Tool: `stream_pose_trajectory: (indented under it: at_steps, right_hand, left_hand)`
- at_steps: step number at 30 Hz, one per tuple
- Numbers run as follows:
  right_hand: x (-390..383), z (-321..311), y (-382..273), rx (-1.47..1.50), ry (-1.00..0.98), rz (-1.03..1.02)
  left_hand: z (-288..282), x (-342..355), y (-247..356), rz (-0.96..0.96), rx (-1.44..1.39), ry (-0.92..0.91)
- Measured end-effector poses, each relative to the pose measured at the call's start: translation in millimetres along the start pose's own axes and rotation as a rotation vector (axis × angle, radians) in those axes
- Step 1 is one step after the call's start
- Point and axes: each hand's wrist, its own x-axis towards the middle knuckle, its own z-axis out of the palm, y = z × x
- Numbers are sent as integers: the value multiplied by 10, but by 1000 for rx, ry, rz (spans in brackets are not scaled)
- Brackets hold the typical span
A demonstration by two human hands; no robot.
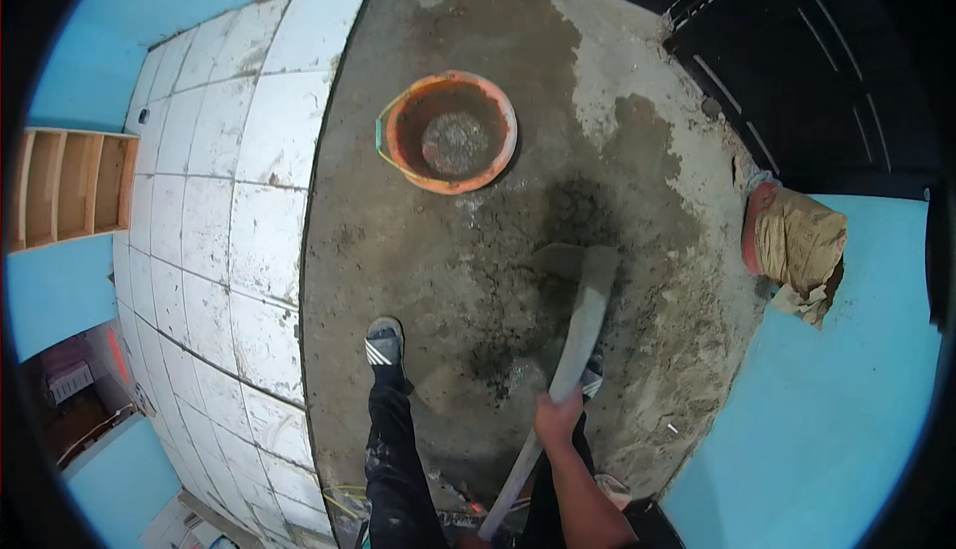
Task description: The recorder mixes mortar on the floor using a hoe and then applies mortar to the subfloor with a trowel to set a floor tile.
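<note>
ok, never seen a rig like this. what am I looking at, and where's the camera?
There's no robot here: it's a person working with bare hands. The single picture comes from a wide fisheye camera on the person's head, looking down, so straight edges bend near the rim.

The right hand grips a long-handled, hoe-like tool, its head over dark, wet-looking material. Only a sliver of what seems to be the left hand shows at the lower edge, so its grip can't be judged.

On the rough grey floor stands an orange bucket. White tiles cover the left side; a crumpled brown paper sack is by the blue wall on the right.
</note>
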Motion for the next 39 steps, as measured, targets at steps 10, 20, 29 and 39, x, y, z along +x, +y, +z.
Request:
stream_pose_trajectory:
  at_steps: [10, 20, 29, 39]
  right_hand:
    - [227, 905, 316, -309, -77, 158]
    - [-533, 31, 240, -69, -4, -16]
    - [104, 236, 293, -152, -63, 115]
    - [3224, -522, -1541, -88, 12, -74]
  left_hand:
    - [-5, 201, -285, 23, -2, 38]
    - [104, 147, -337, 46, -53, 40]
    - [161, 219, -276, 50, -72, 33]
    - [165, 67, 2558, 866, 244, 102]
